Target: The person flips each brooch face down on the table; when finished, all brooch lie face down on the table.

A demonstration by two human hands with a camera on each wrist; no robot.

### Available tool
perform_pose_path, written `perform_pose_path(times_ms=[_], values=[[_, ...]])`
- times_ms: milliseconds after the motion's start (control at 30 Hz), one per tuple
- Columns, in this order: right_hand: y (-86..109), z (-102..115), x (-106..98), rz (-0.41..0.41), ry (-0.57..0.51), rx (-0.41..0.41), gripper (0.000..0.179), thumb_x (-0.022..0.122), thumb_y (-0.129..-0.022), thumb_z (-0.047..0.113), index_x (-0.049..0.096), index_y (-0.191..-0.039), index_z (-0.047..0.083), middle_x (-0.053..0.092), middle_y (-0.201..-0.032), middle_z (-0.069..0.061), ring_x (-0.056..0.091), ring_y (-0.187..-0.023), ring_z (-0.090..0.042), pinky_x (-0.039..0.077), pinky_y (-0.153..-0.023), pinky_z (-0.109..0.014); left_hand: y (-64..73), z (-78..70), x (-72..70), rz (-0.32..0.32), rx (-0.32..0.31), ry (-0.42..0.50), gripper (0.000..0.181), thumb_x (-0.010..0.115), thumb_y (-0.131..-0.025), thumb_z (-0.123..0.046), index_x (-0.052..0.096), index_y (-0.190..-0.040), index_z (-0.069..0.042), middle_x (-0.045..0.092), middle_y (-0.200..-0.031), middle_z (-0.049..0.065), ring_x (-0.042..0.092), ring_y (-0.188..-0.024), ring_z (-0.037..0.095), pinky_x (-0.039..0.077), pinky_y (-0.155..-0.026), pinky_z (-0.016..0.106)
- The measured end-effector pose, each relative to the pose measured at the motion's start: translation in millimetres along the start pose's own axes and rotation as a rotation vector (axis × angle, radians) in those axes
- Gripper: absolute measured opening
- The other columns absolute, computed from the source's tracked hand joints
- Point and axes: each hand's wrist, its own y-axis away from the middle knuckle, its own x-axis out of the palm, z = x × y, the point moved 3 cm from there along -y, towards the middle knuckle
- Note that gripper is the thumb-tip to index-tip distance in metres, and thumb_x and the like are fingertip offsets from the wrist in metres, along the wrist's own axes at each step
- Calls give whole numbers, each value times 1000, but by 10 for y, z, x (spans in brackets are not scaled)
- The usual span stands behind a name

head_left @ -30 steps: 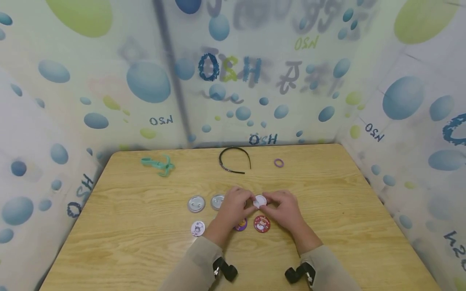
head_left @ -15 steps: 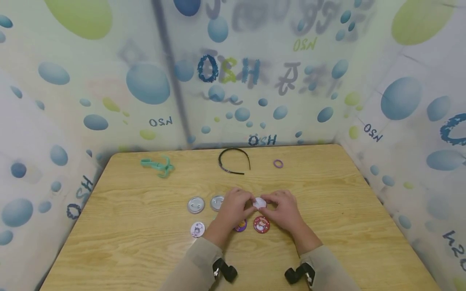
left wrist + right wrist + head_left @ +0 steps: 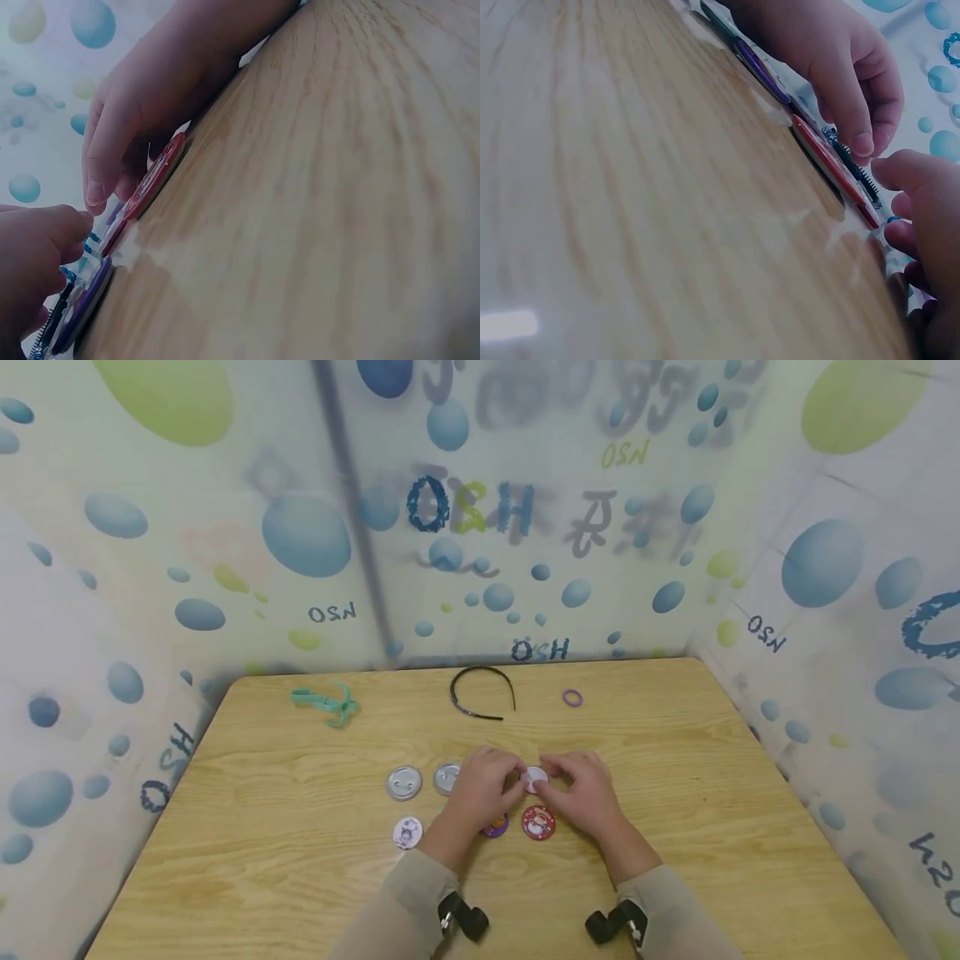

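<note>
The small pale badge [image 3: 535, 779] is between the two hands, a bit right of the middle of the table [image 3: 697, 760], just to the far side of the red badge [image 3: 538, 822]. I can't tell if it lies flat on the wood or is lifted a little. It looks light and hard, so it probably won't bend or break. Its top may be smooth and slippery. The round edge looks like the best place to hold it, with one hand on each side.

The left hand [image 3: 489, 781] pinches the left edge with its finger and thumb. The right hand [image 3: 585, 789] pinches the right edge, with its thumb on the near side. Both hands are low, fingers bent, tips close together. The arms reach in from the near side. The left arm hides part of the purple badge [image 3: 496, 825].
</note>
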Motion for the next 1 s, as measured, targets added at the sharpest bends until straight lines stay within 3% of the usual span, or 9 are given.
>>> perform_pose_path(times_ms=[200, 367, 567, 833, 1000], values=[[-16, 41, 55, -86, 22, -111, 36, 88, -85, 27, 81, -115, 8, 76, -101, -5, 62, -99, -28, 46, -90, -50, 78, 42, -82, -83, 64, 10, 17, 85, -89, -19, 77, -102, -14, 78, -100, -1, 68, -96, 22, 55, -89, 39], [-28, 151, 93, -137, 42, -211, 35, 89, -83, 29, 81, -110, 7, 74, -103, -9, 62, -101, -35, 47, -90, -56, 179, 70, -209, -98, 62, 7, 20, 86, -88, -19, 75, -105, -14, 77, -106, 1, 68, -104, 24, 55, -95, 43], [-39, 293, 207, -152, 62, -316, 33, 87, -82, 29, 81, -105, 7, 73, -101, -8, 60, -98, -32, 47, -85, -53, 342, 129, -395, -106, 61, 10, 17, 84, -90, -20, 75, -102, -13, 75, -104, 1, 67, -101, 24, 54, -92, 44], [-23, 665, 427, -182, 73, -448, 26, 84, -80, 28, 82, -99, 10, 72, -99, -4, 62, -96, -29, 48, -84, -51, 671, 286, -701, -142, 19, -30, 23, 87, -85, -19, 75, -104, -13, 75, -106, 2, 66, -101, 24, 53, -94, 45], [8, 950, 654, -133, 70, -511, 22, 82, -81, 28, 83, -100, 15, 72, -101, 0, 61, -98, -26, 48, -88, -48, 911, 418, -867, -136, -42, -33, 22, 85, -87, -21, 76, -104, -13, 72, -103, 0, 63, -98, 23, 52, -92, 43]])
